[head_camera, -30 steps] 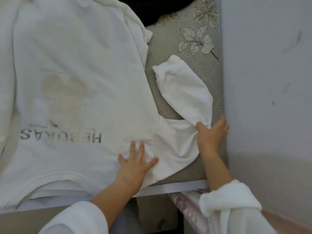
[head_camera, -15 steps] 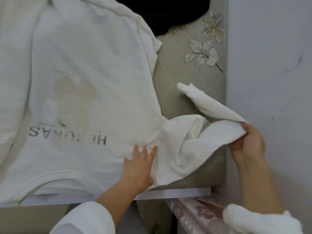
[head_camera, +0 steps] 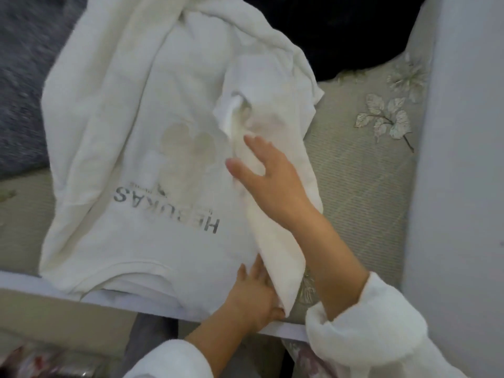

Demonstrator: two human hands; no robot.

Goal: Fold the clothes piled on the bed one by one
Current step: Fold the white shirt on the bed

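Just one sweatshirt (head_camera: 141, 165), two hands, left hand (head_camera: 253, 294), right hand (head_camera: 272, 184)

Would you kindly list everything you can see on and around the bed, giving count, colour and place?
sweatshirt: one, white with grey lettering, spread on the bed, its sleeve folded over the body
bed cover: one, grey-green with a leaf pattern, under and right of the sweatshirt
dark cloth: one, black, top edge
blanket: one, blue-grey, upper left
wall: one, pale grey, right edge
cuffs: two, white and fluffy, on the forearms at the bottom
left hand: one, pressing the sweatshirt beside the fold, near edge
right hand: one, fingers spread, resting on the folded sleeve
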